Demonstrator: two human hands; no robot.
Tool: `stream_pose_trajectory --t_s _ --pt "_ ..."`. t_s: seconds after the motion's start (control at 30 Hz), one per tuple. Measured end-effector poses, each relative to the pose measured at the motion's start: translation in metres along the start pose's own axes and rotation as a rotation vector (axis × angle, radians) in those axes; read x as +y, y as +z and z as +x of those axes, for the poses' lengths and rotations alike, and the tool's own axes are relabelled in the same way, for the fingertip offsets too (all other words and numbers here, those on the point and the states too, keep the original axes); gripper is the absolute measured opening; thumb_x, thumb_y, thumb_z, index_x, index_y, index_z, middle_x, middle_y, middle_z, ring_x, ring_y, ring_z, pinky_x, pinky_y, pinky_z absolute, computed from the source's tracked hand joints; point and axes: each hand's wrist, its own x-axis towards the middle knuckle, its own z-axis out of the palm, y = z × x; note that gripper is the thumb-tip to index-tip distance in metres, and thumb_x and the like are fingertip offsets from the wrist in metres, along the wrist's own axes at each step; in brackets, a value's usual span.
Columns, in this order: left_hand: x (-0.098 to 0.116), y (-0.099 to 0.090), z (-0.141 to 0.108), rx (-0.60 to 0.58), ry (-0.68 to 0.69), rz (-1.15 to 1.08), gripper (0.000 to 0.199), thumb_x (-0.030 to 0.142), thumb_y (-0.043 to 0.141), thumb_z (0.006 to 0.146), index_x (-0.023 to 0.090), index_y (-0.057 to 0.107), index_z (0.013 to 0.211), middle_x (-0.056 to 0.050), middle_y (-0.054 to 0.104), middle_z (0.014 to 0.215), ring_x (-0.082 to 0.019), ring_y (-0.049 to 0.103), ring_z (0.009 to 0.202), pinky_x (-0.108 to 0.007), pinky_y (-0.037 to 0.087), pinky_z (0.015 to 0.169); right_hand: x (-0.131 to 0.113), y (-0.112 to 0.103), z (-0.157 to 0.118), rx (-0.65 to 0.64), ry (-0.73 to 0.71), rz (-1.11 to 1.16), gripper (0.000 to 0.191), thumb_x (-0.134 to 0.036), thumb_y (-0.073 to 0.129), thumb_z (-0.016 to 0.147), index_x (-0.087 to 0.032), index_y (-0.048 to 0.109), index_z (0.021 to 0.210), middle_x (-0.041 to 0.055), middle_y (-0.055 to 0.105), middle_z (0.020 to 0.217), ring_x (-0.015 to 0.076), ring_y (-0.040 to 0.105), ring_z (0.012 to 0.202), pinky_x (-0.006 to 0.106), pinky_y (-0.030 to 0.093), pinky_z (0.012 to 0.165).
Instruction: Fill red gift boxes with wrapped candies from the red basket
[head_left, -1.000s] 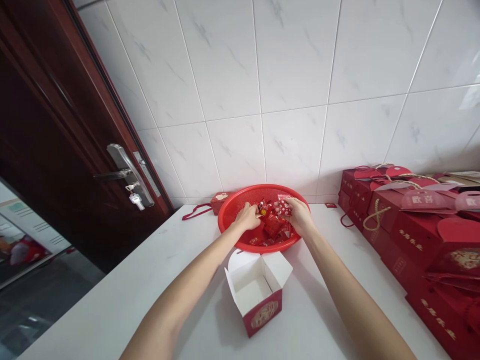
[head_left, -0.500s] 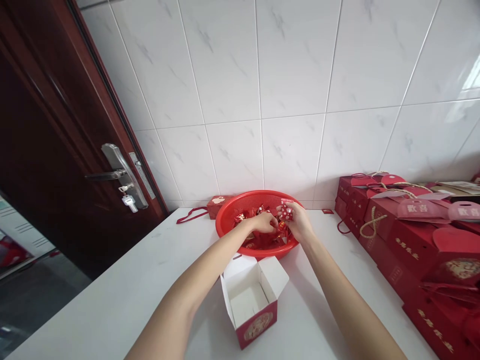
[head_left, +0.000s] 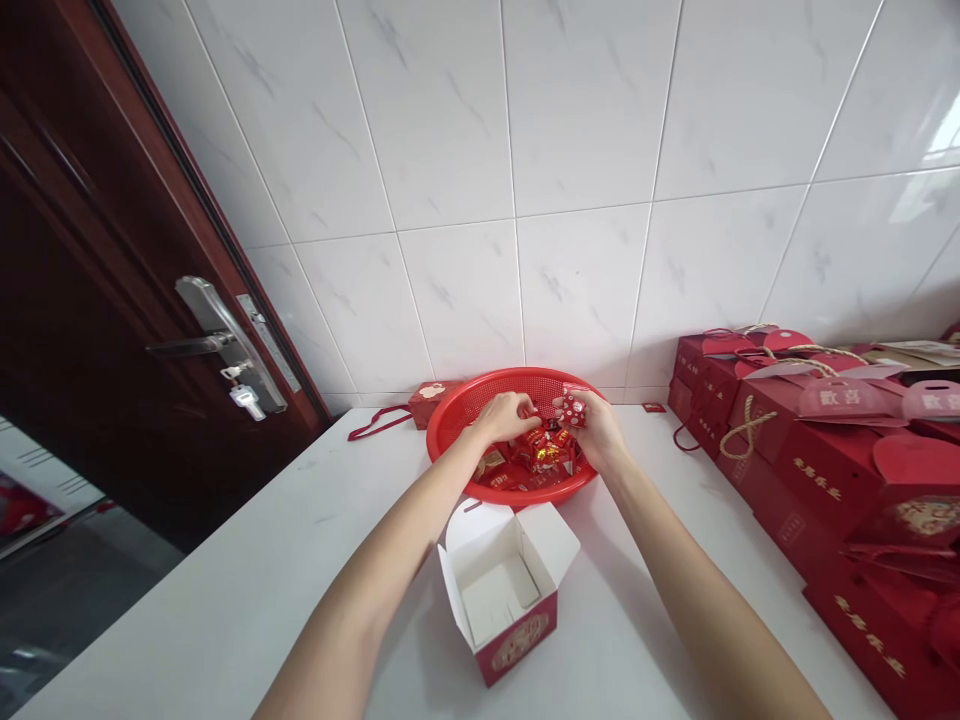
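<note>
My right hand is at the right side of a red plastic basket, closed on a red candy packet with white dots. My left hand is over the basket's left half, fingers curled together in a pinch; what they hold, if anything, is too small to tell. Below both hands, shiny red wrapped candies lie in the basket. An open gift box, white inside and red with a gold print outside, stands in front of the basket between my forearms, its flaps up and its bottom bare.
A small red box with a ribbon sits behind the basket's left side. Several red gift boxes with rope handles are stacked at the right. A tiled wall rises behind the white table; a brown door stands at left.
My left hand has lifted from among the candies and shifted slightly up and left. My right hand stays at the basket's right with the dotted packet. The view has shifted slightly.
</note>
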Motion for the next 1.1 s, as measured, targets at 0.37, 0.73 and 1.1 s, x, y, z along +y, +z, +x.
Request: stream_pose_trajectory --t_s 0.37,0.73,1.1 --pt "0.002 0.029 0.001 -0.311 0.160 -0.168 0.017 0.021 0.076 0.062 0.020 0.060 0.058 0.004 0.058 0.057 -0.017 0.056 0.060 -0.026 0.041 0.062 -0.002 0.002 -0.004 0.023 0.012 0.083 0.012 -0.028 0.071 0.059 -0.020 0.064 0.065 0.0022 0.072 0.068 0.0169 0.063 0.060 0.027 0.049 0.052" --pt "-0.008 0.002 0.001 0.108 0.135 -0.592 0.036 0.052 0.062 0.081 0.016 0.063 0.087 -0.003 0.068 0.086 -0.020 0.060 0.083 -0.029 0.044 0.072 0.002 0.003 -0.003 0.061 -0.063 0.150 0.012 -0.027 0.075 0.058 -0.021 0.066 0.062 -0.0038 0.070 0.063 0.0137 0.062 0.060 0.026 0.049 0.060" --pt "-0.002 0.011 0.006 0.044 0.206 -0.626 0.039 0.042 0.038 0.095 0.014 0.065 0.091 -0.008 0.072 0.096 -0.020 0.066 0.088 -0.032 0.051 0.081 0.001 0.002 -0.002 0.027 -0.050 0.205 0.021 -0.028 0.083 0.059 -0.020 0.067 0.069 -0.0028 0.071 0.067 0.0142 0.063 0.061 0.026 0.049 0.058"
